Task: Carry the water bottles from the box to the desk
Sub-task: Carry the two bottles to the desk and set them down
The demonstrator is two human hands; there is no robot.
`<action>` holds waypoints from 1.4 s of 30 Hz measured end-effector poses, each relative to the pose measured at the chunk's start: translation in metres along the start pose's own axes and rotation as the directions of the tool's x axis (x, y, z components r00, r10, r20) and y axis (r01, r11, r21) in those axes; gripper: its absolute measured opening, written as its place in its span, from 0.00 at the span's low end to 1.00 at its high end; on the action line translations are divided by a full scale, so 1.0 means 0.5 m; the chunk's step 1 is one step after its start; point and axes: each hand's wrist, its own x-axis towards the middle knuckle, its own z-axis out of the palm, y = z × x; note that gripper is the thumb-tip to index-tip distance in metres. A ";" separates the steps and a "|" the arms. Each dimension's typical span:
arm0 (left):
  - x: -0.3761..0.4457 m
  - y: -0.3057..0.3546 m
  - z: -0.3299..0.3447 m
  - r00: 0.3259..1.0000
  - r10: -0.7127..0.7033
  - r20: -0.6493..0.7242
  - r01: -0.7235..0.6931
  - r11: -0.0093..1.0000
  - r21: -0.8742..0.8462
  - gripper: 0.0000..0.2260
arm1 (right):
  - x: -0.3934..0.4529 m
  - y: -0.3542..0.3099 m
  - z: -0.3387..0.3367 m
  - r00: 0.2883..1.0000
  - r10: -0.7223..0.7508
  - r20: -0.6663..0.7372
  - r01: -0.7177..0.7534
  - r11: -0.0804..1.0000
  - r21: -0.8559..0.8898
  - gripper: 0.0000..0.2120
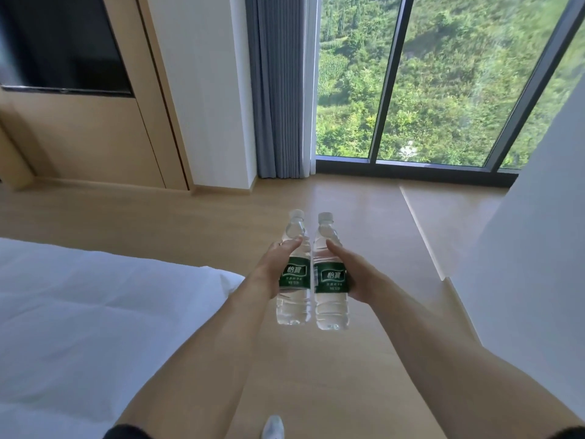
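Two clear water bottles with green labels and white caps are held upright side by side in front of me, above the wooden floor. My left hand (269, 267) is wrapped around the left bottle (293, 299) at its label. My right hand (354, 274) grips the right bottle (330, 305) the same way. The two bottles nearly touch. Neither the box nor the desk is in view.
A bed with white sheets (79, 312) fills the lower left. A white wall (538, 248) rises on the right. Ahead are a tall window (427, 83), a grey curtain (278, 90), and a wooden panel with a dark screen (63, 42). Wooden floor (221, 217) runs between them.
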 end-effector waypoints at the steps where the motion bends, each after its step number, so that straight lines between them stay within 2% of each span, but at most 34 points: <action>1: 0.036 0.011 -0.010 1.000 -0.008 0.012 0.008 1.000 -0.003 0.23 | 0.036 -0.014 -0.003 1.000 0.011 -0.005 -0.011 1.000 -0.007 0.29; 7: 0.254 0.117 -0.069 0.995 -0.024 0.099 0.021 0.999 0.038 0.21 | 0.253 -0.136 -0.011 0.998 0.056 -0.018 -0.057 0.998 -0.020 0.28; 11: 0.387 0.190 -0.106 0.997 -0.025 0.075 0.022 0.999 0.037 0.24 | 0.380 -0.212 -0.007 0.998 0.063 -0.024 -0.063 0.998 0.014 0.26; 16: 0.519 0.247 -0.141 0.999 -0.027 0.037 0.028 0.999 -0.031 0.24 | 0.512 -0.266 -0.008 0.998 0.059 -0.008 -0.058 0.997 0.052 0.24; 22: 0.674 0.296 -0.175 1.000 -0.019 0.001 0.019 0.999 -0.048 0.23 | 0.674 -0.326 -0.024 0.996 0.087 0.025 -0.087 0.996 -0.002 0.24; 34: 1.023 0.449 -0.232 0.966 0.006 -0.259 -0.037 0.992 -0.117 0.28 | 1.118 -0.519 -0.073 0.963 0.198 0.182 -0.163 0.968 -0.191 0.28; 38: 1.122 0.511 -0.251 0.944 0.022 -0.331 -0.065 0.991 -0.119 0.29 | 1.244 -0.588 -0.073 0.953 0.214 0.214 -0.162 0.958 -0.237 0.26; 42: 1.183 0.545 -0.282 0.923 0.015 -0.384 -0.077 0.986 -0.146 0.27 | 1.349 -0.628 -0.058 0.932 0.257 0.257 -0.185 0.944 -0.274 0.23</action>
